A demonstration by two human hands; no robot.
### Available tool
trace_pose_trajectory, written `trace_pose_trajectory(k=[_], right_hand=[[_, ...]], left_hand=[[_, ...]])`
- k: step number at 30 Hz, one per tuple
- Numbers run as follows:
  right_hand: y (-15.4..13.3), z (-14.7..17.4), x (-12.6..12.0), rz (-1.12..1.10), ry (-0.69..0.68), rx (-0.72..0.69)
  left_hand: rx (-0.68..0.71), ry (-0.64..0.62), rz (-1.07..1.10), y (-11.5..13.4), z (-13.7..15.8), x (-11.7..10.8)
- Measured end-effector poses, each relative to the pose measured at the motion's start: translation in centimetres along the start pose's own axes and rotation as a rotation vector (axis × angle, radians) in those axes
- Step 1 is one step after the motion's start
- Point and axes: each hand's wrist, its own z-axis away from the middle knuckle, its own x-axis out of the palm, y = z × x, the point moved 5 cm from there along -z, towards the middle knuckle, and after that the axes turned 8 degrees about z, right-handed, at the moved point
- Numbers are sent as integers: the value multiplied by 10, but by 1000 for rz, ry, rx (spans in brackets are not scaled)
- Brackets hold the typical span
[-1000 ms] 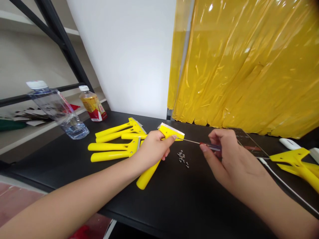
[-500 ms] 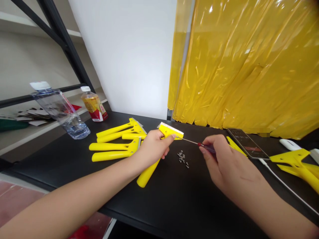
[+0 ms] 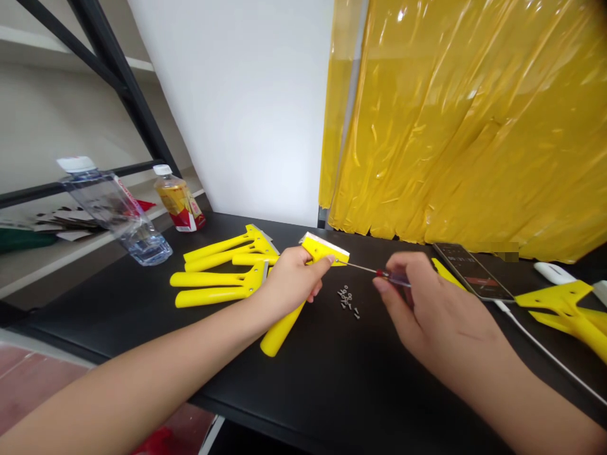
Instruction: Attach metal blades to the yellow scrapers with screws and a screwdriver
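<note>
A yellow scraper (image 3: 284, 327) with a metal blade along its head is gripped in my left hand (image 3: 294, 278), thumb on the head and handle slanting down towards me. My right hand (image 3: 427, 303) pinches the dark, red-collared handle of a screwdriver (image 3: 356, 266). Its thin shaft points left, and the tip meets the scraper's head at a screw by my left thumb. Small screws and nuts (image 3: 346, 298) lie in a loose pile on the table between my hands. Several more yellow scrapers (image 3: 215, 279) lie left of my left hand, partly overlapping.
A phone (image 3: 469, 272) with a white cable (image 3: 535, 347) lies on the black table (image 3: 322, 392) at right, beside yellow scraper parts (image 3: 564, 306) and a white case (image 3: 552, 273). Two bottles (image 3: 177, 199) stand at the left. A white panel and yellow plastic sheeting (image 3: 450, 139) rise behind.
My right hand's fingers have shifted slightly around the screwdriver handle, and the handle looks turned. My left hand and the scraper stay in place.
</note>
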Motion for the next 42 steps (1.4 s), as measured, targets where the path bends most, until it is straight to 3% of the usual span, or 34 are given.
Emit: trace_pose_trajectory(k=[42], right_hand=[[1, 1, -1, 24, -62, -21]], left_hand=[[-16, -34, -37, -1, 3, 4]])
